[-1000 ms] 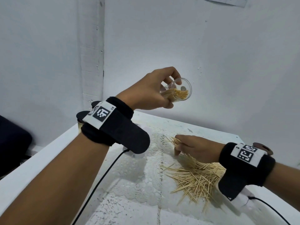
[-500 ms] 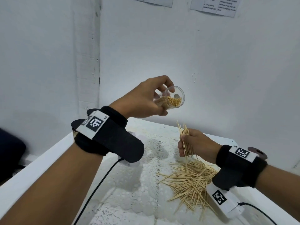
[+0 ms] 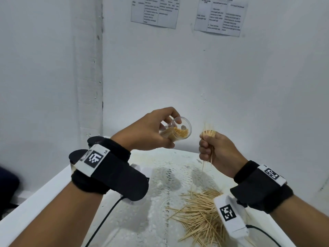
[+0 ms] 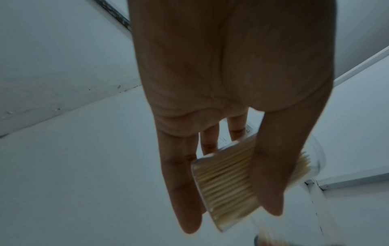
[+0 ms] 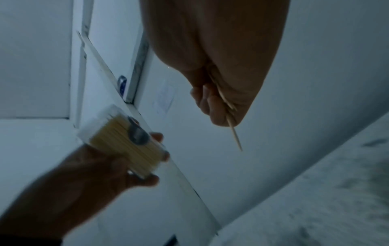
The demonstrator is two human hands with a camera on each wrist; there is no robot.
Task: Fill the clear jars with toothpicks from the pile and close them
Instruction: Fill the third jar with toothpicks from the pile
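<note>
Head view shows both hands raised above the white table (image 3: 44,189), close together but not touching. The left hand (image 3: 147,132) curls its fingers and thumb round a clear jar (image 3: 176,132), tilted on its side with the open mouth turned toward the right hand; the jar is already partly packed with toothpicks lying along its length. Seen from the left wrist, the thumb (image 4: 271,174) and a long finger (image 4: 181,183) press on opposite sides of the jar (image 4: 223,183), and the rim is cut off behind the thumb. The right hand (image 3: 217,150) is closed in a fist round a bundle of toothpicks (image 3: 209,134), held upright just beside the jar's mouth; tips stick out above the fist and a few ends hang below it. The right wrist view is dim and blurred, so only one toothpick (image 5: 234,134) shows clearly past the curled fingers (image 5: 212,106). The pile of toothpicks (image 3: 199,216) lies loose on the lace mat (image 3: 170,175) below, partly hidden by the right wrist strap (image 3: 261,188). Printed sheets (image 3: 220,16) on the wall are unreadable.
</note>
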